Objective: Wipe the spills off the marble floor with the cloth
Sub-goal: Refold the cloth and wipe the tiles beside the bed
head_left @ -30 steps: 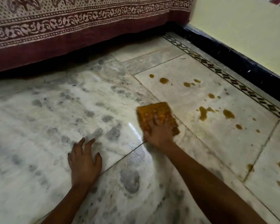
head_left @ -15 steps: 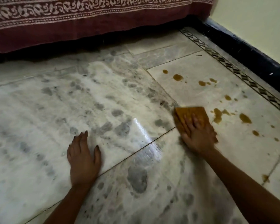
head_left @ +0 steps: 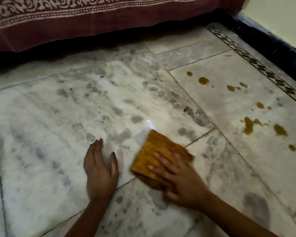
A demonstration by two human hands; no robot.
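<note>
- The orange cloth (head_left: pixel 158 149) was pressed flat on the marble floor (head_left: pixel 55 127) by the right hand (head_left: pixel 183 185), fingers spread.
- The left hand (head_left: pixel 99 171) was laid flat just beside it.
- Brown spills (head_left: pixel 248 126) were seen further right.

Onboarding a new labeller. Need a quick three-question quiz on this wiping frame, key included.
1. True or false: the right hand presses the cloth with straight fingers.
2. Where do the brown spills lie from the cloth? A to its right; B to its left; C on top of it.
3. Fill in: the left hand rests flat on the marble ____.
Key: 1 true; 2 A; 3 floor.
</note>
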